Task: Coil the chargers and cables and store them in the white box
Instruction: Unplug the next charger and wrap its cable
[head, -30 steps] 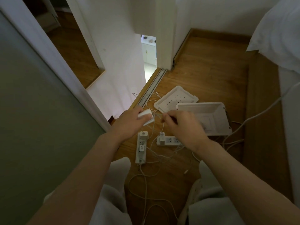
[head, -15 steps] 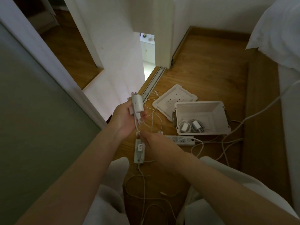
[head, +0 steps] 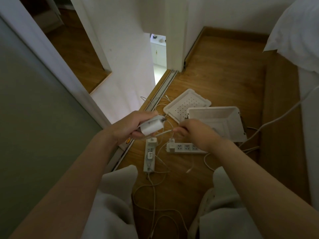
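Observation:
My left hand (head: 131, 125) grips a white charger block (head: 151, 128) above the wooden floor. A thin white cable (head: 164, 132) runs from the block to my right hand (head: 195, 131), which pinches it just right of the block. The open white box (head: 231, 121) stands on the floor behind my right hand, its inside partly hidden by that hand. Its perforated lid (head: 187, 105) lies beside it at the left. Two white power strips lie below the hands: one (head: 149, 155) with chargers plugged in, the other (head: 184, 148) with a small charger at its left end.
Loose white cables (head: 155, 192) trail over the floor between my knees. A thicker white cable (head: 279, 116) runs off to the right toward the bed (head: 303, 35). A sliding-door track (head: 162, 88) and a white wall stand at the left.
My right hand has risen from low over the power strip to the level of the left hand, drawing the cable sideways. The charger block has turned from upright to lying flat in my left hand.

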